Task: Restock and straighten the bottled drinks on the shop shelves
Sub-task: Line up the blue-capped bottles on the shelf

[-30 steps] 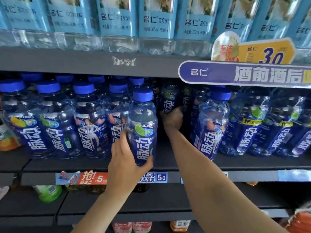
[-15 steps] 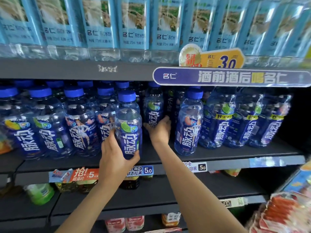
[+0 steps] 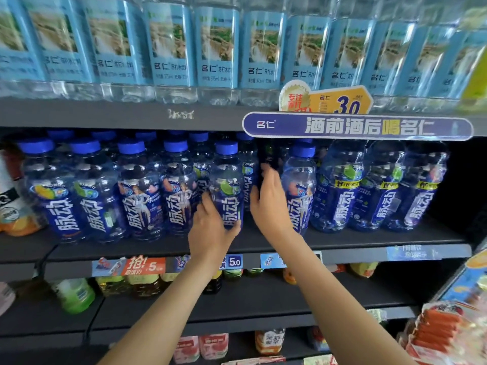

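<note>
A row of blue-capped drink bottles (image 3: 137, 191) with dark blue labels stands on the middle shelf (image 3: 369, 238). My left hand (image 3: 210, 230) grips the lower part of the lime-label bottle (image 3: 228, 180) at the front of the row. To its right is a gap. My right hand (image 3: 268, 204) reaches into that gap with fairly straight fingers, between a second-row bottle (image 3: 247, 177) and the peach-label bottle (image 3: 300, 185). Whether its fingers touch a bottle I cannot tell.
Light-blue-label water bottles (image 3: 218, 54) fill the shelf above, with a purple banner (image 3: 355, 126) and a yellow 3.0 price tag (image 3: 342, 101) on its edge. Shrink-wrapped blue bottles (image 3: 379, 191) sit to the right. Price tags (image 3: 147, 266) line the shelf front; other drinks (image 3: 76, 293) stand below.
The view has shifted slightly left. My left hand keeps hold of the lime-label bottle, now closer to the row. My right hand has drawn forward out of the back row, fingers now straighter.
</note>
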A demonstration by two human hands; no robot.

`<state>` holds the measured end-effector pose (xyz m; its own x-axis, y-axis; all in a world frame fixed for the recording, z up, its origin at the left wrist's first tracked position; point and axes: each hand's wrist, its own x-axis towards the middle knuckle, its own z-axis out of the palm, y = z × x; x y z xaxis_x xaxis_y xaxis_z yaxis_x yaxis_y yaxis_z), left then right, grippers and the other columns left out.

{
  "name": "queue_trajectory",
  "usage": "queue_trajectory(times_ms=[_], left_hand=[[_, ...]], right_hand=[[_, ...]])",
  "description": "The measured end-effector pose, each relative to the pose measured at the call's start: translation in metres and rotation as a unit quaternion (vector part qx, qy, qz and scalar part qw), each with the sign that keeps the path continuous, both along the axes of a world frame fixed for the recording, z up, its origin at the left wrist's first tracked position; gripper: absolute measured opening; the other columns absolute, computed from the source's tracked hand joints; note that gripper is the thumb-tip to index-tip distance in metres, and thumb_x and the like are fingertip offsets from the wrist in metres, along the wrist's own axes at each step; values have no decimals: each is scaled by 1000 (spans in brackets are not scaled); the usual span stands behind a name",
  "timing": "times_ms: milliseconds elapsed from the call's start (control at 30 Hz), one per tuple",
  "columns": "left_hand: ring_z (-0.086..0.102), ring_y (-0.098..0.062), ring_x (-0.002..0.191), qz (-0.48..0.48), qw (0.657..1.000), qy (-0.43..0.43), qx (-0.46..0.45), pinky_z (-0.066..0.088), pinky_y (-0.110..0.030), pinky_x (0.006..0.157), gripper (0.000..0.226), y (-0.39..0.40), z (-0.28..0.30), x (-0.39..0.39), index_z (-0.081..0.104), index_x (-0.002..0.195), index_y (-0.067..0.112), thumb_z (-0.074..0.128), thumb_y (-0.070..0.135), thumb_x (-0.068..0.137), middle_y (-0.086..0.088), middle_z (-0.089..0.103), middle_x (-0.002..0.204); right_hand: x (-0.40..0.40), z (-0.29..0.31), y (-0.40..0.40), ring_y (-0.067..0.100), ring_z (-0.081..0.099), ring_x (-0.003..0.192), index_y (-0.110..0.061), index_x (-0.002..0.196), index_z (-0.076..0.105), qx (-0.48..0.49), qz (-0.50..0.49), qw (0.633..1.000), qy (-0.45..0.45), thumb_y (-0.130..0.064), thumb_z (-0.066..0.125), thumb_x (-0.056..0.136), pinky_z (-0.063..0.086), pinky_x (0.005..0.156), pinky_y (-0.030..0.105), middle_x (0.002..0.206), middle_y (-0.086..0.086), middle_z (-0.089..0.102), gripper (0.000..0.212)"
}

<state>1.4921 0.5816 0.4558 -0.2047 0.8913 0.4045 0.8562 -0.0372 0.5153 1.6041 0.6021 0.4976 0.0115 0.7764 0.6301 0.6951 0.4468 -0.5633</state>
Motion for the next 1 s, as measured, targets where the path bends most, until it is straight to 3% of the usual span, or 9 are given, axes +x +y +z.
queue_trajectory(times_ms=[133, 200, 333, 500, 633, 733, 833, 933, 1000], left_hand=[[50, -25, 117, 8, 1000, 12, 12, 50, -36, 76, 94, -2, -3, -10, 16, 141, 6, 66, 51, 76, -11, 45, 132], [50, -26, 118, 18, 1000, 18, 14, 51, -36, 75, 94, -4, -3, -15, 14, 142, 5, 65, 51, 77, -12, 44, 133], [48, -25, 122, 21, 999, 29, 20, 51, -34, 77, 95, -7, -3, -21, 12, 142, 5, 63, 53, 78, -12, 41, 137], [47, -25, 123, 19, 999, 37, 22, 50, -33, 78, 96, -8, -3, -21, 12, 142, 4, 64, 52, 78, -12, 40, 137], [47, -25, 122, 19, 998, 49, 24, 51, -33, 79, 95, -8, -4, -21, 13, 142, 3, 63, 52, 79, -13, 40, 136], [48, -26, 121, 21, 999, 45, 20, 51, -35, 77, 95, -7, -5, -20, 14, 142, 3, 63, 53, 78, -14, 42, 134], [50, -29, 117, 28, 998, 49, 11, 51, -36, 75, 94, -6, -5, -17, 11, 143, 1, 61, 52, 81, -17, 44, 131], [50, -30, 117, 22, 999, 41, 7, 50, -36, 80, 93, -2, -3, -12, 11, 143, -1, 61, 48, 82, -18, 44, 131], [49, -30, 119, 12, 1000, 27, 5, 48, -35, 84, 93, 1, -1, -9, 11, 143, -2, 62, 46, 82, -18, 43, 133]], right_hand=[[2, -9, 18, 29, 49, 115, -13, 146, 22, -235, 16, 957, 168, -10, 31, 99, 37, 88, 29, 139, 14, 45, 48], [-2, -10, 28, 26, 40, 129, -18, 149, 12, -282, 44, 933, 219, -4, 29, 98, 34, 98, 27, 148, 6, 36, 55], [-17, -15, 43, 24, 34, 135, -18, 149, 10, -278, 43, 929, 240, -2, 37, 95, 30, 110, 34, 149, 3, 34, 62], [-32, -21, 50, 26, 41, 130, -15, 147, 15, -260, 44, 940, 216, -2, 45, 92, 35, 105, 34, 145, 8, 40, 64], [-30, -23, 46, 26, 38, 132, -13, 148, 12, -273, 52, 931, 238, 5, 39, 91, 34, 102, 29, 146, 10, 37, 66], [-17, -16, 30, 26, 38, 131, -7, 144, 22, -173, 23, 969, 176, 6, 37, 91, 32, 97, 20, 146, 13, 34, 56], [-1, -2, 8, 30, 47, 117, 0, 129, 41, 27, -5, 997, 79, 5, 43, 89, 28, 86, 12, 129, 18, 44, 40], [16, 10, -7, 27, 45, 108, 3, 115, 52, 190, -76, 979, 26, 2, 50, 82, 34, 90, 24, 119, 21, 49, 32], [28, 15, -13, 25, 40, 105, 2, 114, 52, 223, -161, 961, 28, -8, 55, 80, 33, 88, 29, 119, 21, 49, 36]])
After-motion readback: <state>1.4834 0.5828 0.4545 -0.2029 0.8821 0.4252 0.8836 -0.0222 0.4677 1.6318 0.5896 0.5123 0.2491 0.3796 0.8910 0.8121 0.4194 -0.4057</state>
